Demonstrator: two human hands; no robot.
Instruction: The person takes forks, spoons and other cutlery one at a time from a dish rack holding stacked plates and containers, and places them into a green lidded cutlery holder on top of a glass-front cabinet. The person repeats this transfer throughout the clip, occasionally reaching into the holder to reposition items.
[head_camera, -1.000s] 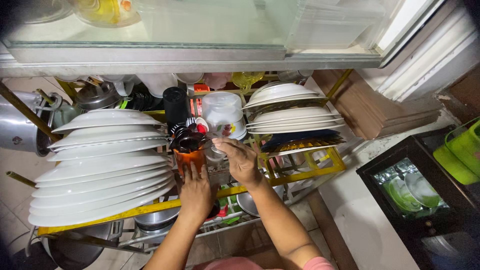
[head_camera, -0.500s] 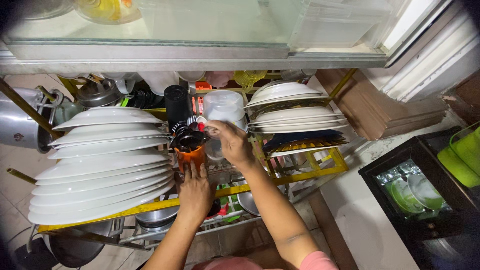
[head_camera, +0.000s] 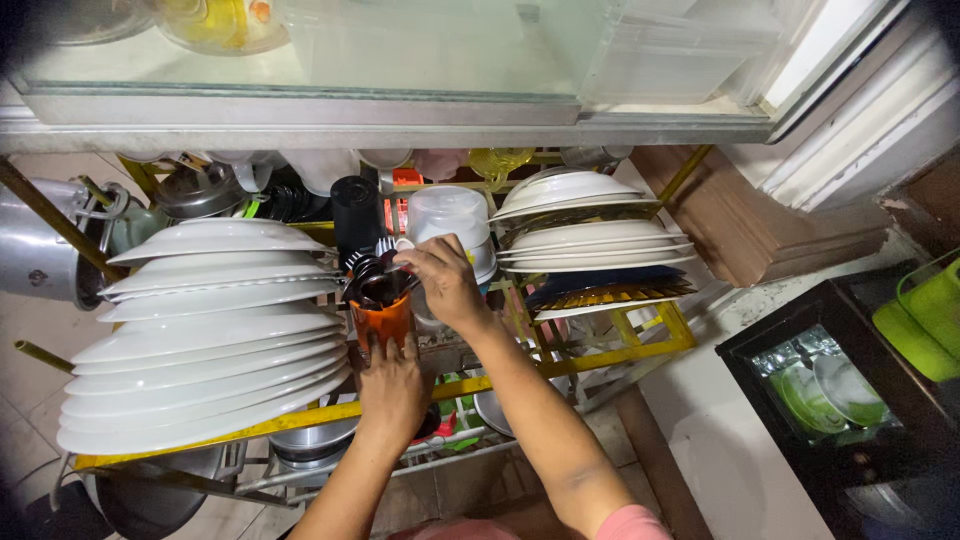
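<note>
An orange cutlery holder (head_camera: 385, 322) packed with dark-handled utensils (head_camera: 375, 275) stands in the middle of a yellow dish rack (head_camera: 655, 345). My left hand (head_camera: 392, 385) grips the holder from below. My right hand (head_camera: 445, 280) reaches in from the right, its fingers pinched on the top of a utensil in the holder. Just behind that hand sits an upturned translucent plastic container (head_camera: 450, 220), with a black cup (head_camera: 356, 212) to its left.
A row of large white plates (head_camera: 205, 330) fills the rack's left side; smaller white plates (head_camera: 590, 235) stand at the right. Steel pots (head_camera: 40, 250) sit at far left, bowls (head_camera: 310, 445) on the lower tier. A glass shelf (head_camera: 400, 60) runs overhead. A dark bin (head_camera: 830, 390) holds green dishes.
My right hand has risen from beside the holder to the utensil tops and pinched one. My left hand has stayed on the orange holder.
</note>
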